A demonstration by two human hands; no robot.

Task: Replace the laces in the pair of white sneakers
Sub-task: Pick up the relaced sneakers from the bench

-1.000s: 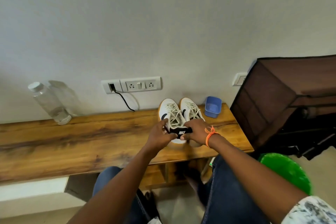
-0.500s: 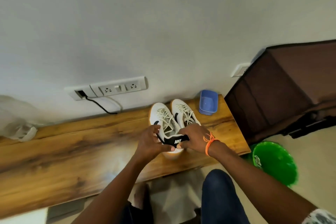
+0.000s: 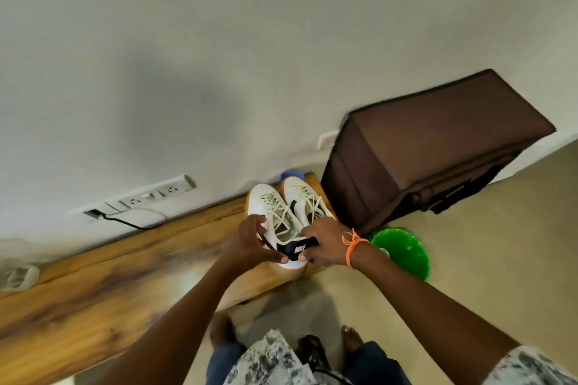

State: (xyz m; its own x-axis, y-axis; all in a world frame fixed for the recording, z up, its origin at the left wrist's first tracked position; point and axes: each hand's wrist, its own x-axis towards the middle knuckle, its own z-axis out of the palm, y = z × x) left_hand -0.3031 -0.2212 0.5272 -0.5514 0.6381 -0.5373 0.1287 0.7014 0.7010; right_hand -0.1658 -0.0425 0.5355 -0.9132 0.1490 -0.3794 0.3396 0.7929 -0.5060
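Two white sneakers with cream laces sit side by side at the right end of a wooden bench [image 3: 93,284]. The left sneaker [image 3: 266,203] has a black heel tab and a gum sole; its heel sticks out past the bench's front edge. My left hand [image 3: 250,244] grips its left side at the heel. My right hand [image 3: 325,244], with an orange thread on the wrist, grips the black heel tab from the right. The right sneaker [image 3: 300,194] stands behind my right hand, partly hidden by it. Both sneakers are laced.
A brown fabric cabinet [image 3: 431,159] stands right of the bench, with a green bucket [image 3: 403,251] on the floor below it. A blue tub [image 3: 291,172] peeks from behind the sneakers. A wall socket strip [image 3: 156,192] with a black cable and a blurred bottle [image 3: 18,275] lie left.
The view has swung and tilted, so the bench now slants. My hands keep their hold on the left sneaker's heel, which has come toward me over the bench's front edge.
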